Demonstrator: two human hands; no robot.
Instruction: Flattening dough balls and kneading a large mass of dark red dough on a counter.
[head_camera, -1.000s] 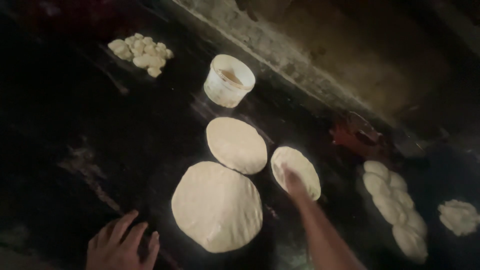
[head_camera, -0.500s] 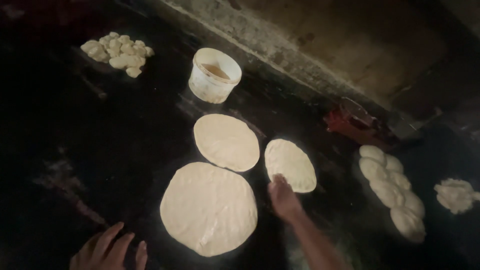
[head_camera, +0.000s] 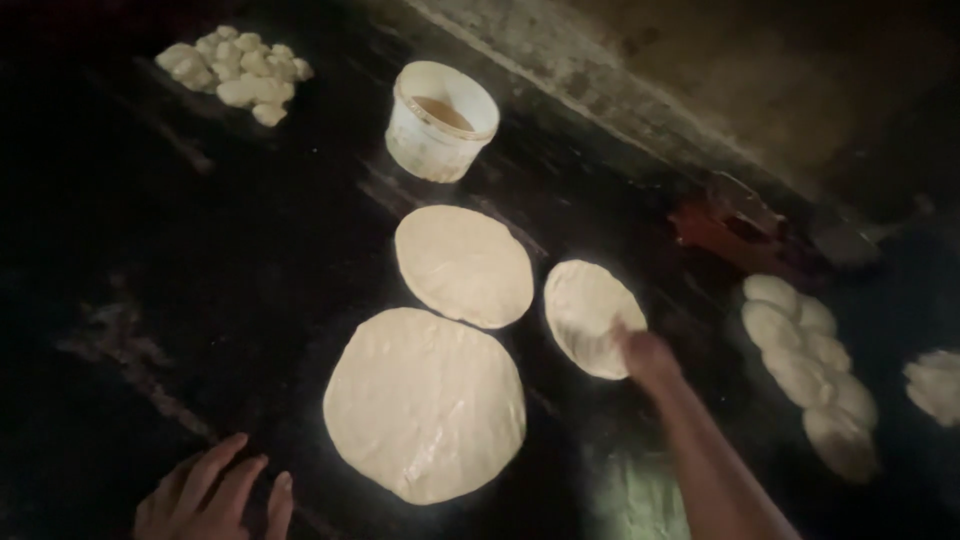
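My right hand (head_camera: 645, 352) reaches in from the lower right. Its fingers are bunched on the near right edge of the small dough disc (head_camera: 590, 312); the hand is blurred. A medium dough disc (head_camera: 463, 265) lies left of that one. The large dough disc (head_camera: 425, 402) lies nearest me, just touching the medium one. All three rest flat on the dark work surface (head_camera: 250, 260). My left hand (head_camera: 210, 495) lies flat on the surface at the bottom left, fingers apart and holding nothing, a short way from the large disc.
A white round tub (head_camera: 441, 122) stands behind the discs. Several small dough balls (head_camera: 238, 72) are heaped at the far left. A row of larger dough pieces (head_camera: 810, 365) lies at the right, with another dough piece (head_camera: 938, 385) at the right edge. A rough wall (head_camera: 620, 90) runs behind.
My right hand has slid from the middle of the small disc to its near right edge. My left hand has shifted slightly lower and to the left on the surface.
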